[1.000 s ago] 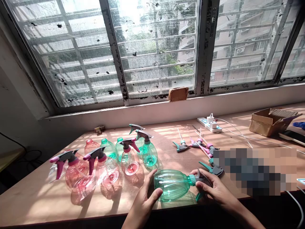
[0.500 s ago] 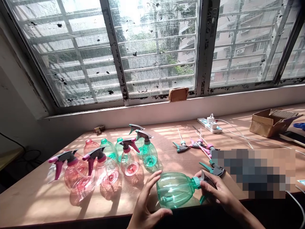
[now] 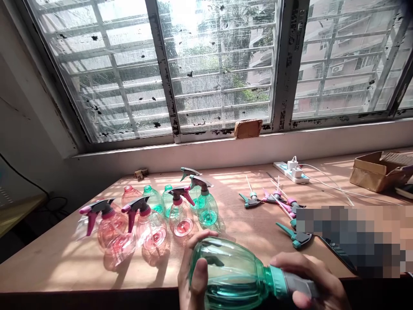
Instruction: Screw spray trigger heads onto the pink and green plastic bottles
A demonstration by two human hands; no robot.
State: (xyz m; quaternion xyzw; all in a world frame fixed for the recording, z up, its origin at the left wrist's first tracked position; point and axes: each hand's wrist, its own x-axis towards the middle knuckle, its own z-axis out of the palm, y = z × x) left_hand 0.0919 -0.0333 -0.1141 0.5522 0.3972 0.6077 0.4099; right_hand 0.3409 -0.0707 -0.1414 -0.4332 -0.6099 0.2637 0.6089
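Note:
A green see-through spray bottle (image 3: 232,269) lies on its side in the air at the table's front edge, its base to the left. My left hand (image 3: 197,275) wraps round the base end, thumb on the near side. On the right, my right hand (image 3: 309,275) grips the grey spray head (image 3: 298,284), which sits on the neck with a turquoise collar (image 3: 278,280). The trigger is hidden by my fingers. Beyond lie loose spray heads, among them a turquoise-and-grey one (image 3: 295,236) and a pink-and-grey one (image 3: 292,206).
Pink bottles with spray heads (image 3: 151,230) and green ones (image 3: 206,209) stand at the left, with headless bottles behind. A power strip (image 3: 292,172) with white plugs and cables lies at the back right, near a cardboard box (image 3: 371,174). A blurred patch covers the right side.
The green bottle has come nearer to me and lower in view. My left hand has closed round its base, and my right hand has shifted its hold on the spray head.

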